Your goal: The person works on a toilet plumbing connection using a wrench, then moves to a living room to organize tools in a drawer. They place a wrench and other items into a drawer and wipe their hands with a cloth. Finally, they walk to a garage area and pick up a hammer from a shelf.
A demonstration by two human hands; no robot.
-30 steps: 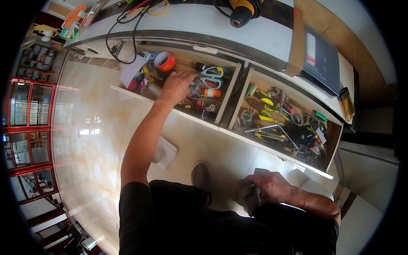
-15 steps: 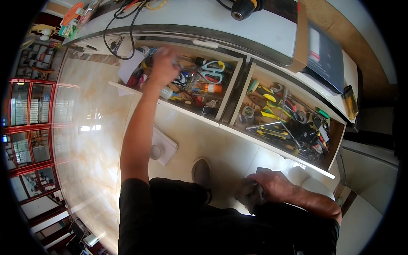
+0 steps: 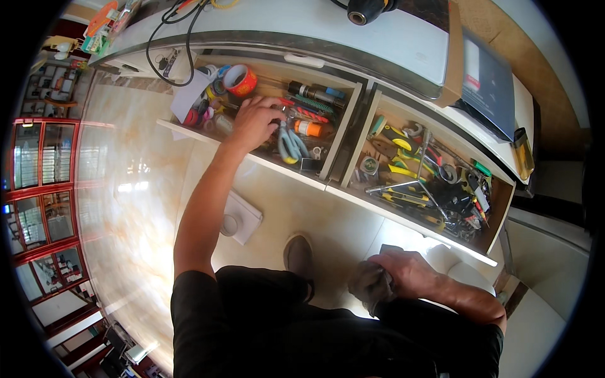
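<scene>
Left head camera, wide fisheye, facing steeply down: wearer's torso [image 3: 302, 343] near, open drawers [image 3: 378, 211] beyond, countertop [image 3: 283, 28] far

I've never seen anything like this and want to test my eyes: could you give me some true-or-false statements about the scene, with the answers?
1. The left hand is reaching into the left drawer. True.
2. The right hand is inside the right drawer. False: it is outside both drawers, close to the person's body.
3. Pale blue handles show just to the right of the left hand. True.
4. The red tape roll is in the right drawer. False: it is in the left drawer.
5. Both drawers are pulled open. True.
</scene>
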